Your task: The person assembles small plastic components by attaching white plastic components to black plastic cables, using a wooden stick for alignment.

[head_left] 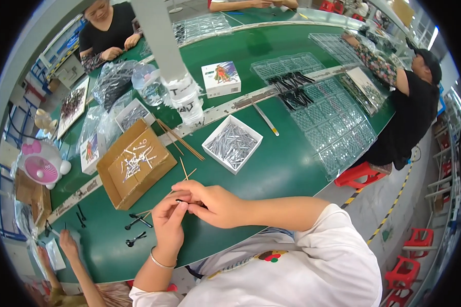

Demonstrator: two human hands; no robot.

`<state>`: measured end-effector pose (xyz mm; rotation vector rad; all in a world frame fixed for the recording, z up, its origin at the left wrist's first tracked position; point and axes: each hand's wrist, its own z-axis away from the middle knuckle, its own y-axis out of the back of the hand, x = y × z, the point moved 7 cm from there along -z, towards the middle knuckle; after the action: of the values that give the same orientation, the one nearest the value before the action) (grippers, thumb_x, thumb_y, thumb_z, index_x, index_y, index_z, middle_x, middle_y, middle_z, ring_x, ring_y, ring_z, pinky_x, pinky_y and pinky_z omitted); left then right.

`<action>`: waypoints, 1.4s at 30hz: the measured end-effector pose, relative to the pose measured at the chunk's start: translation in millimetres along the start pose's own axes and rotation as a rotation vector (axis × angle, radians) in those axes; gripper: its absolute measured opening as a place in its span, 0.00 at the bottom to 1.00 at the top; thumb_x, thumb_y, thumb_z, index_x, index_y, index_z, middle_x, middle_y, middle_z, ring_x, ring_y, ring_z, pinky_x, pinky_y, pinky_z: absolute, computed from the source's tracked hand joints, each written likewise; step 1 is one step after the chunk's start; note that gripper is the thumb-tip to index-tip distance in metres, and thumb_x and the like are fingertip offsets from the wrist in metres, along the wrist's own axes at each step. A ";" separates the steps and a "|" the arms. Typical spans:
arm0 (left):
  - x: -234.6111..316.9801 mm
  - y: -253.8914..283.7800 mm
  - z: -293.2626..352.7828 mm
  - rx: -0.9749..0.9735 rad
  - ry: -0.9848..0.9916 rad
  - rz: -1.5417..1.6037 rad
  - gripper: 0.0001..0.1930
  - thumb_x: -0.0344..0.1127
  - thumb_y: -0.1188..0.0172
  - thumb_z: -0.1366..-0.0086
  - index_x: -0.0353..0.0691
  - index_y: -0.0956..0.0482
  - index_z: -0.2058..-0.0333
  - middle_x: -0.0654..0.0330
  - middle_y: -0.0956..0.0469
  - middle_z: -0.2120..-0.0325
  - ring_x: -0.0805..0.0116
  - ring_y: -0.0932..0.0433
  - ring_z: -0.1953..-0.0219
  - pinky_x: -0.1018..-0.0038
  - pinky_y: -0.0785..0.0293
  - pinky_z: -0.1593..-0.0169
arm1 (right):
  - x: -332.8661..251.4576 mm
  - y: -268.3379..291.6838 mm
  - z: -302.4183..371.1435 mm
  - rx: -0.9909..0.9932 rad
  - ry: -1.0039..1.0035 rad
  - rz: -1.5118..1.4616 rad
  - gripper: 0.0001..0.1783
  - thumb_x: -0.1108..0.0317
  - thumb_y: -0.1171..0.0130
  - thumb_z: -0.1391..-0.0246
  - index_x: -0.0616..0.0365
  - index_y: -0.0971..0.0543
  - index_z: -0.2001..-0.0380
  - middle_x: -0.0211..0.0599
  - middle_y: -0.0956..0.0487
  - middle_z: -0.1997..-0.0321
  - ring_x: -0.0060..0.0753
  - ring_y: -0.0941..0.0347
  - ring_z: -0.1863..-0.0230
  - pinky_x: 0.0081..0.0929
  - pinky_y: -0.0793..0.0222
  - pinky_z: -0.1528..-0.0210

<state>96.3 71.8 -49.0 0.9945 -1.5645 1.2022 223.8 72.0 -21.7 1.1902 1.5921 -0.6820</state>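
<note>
My left hand point(169, 220) and my right hand point(217, 204) meet over the near edge of the green table. The fingertips of both are pinched round a small dark piece point(179, 201), mostly covered by the fingers, so its kind does not show. Thin wooden sticks point(185, 169) lie just beyond my fingers. Left of my left hand are several black clip-like pieces point(136, 238). Farther off, a white box point(257, 139) holds many slim grey metal pieces point(232, 143). To its left, a brown cardboard box point(113, 185) contains small white and silver pieces point(137, 157).
A grey post point(161, 46) rises from the table's middle. Tweezers point(265, 118) lie right of the white box. Clear plastic trays point(338, 128), some with black pieces, cover the right side. A pink fan point(41, 163) stands left. Co-workers sit around the table; one's hand point(69, 244) is at lower left.
</note>
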 end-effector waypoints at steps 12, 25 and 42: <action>6.2 3.4 1.7 -0.011 0.085 -0.394 0.06 0.25 0.45 0.40 0.31 0.23 0.64 0.61 0.23 0.76 0.80 0.27 0.77 0.83 0.30 0.74 | -11.8 8.8 -8.7 0.099 0.250 0.452 0.11 0.77 0.40 0.56 0.59 0.24 0.66 0.36 0.24 0.74 0.34 0.26 0.73 0.27 0.31 0.72; 4.2 2.7 2.0 -0.068 0.120 -0.412 0.09 0.23 0.48 0.40 0.31 0.23 0.61 0.61 0.24 0.80 0.79 0.29 0.81 0.82 0.32 0.76 | -4.5 7.0 -13.6 0.080 0.299 0.512 0.08 0.80 0.39 0.61 0.60 0.22 0.72 0.35 0.23 0.74 0.36 0.27 0.72 0.28 0.31 0.72; 5.0 0.4 -4.7 -0.148 0.300 -0.166 0.18 0.22 0.51 0.39 0.34 0.37 0.49 0.65 0.28 0.81 0.83 0.31 0.78 0.86 0.39 0.74 | -6.8 0.4 -13.0 -0.069 0.301 0.514 0.11 0.76 0.37 0.63 0.57 0.22 0.70 0.36 0.26 0.69 0.37 0.28 0.68 0.28 0.30 0.69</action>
<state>95.4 76.1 -43.7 0.7909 -1.2888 1.0502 219.4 80.8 -10.9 1.6228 1.4410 -0.1179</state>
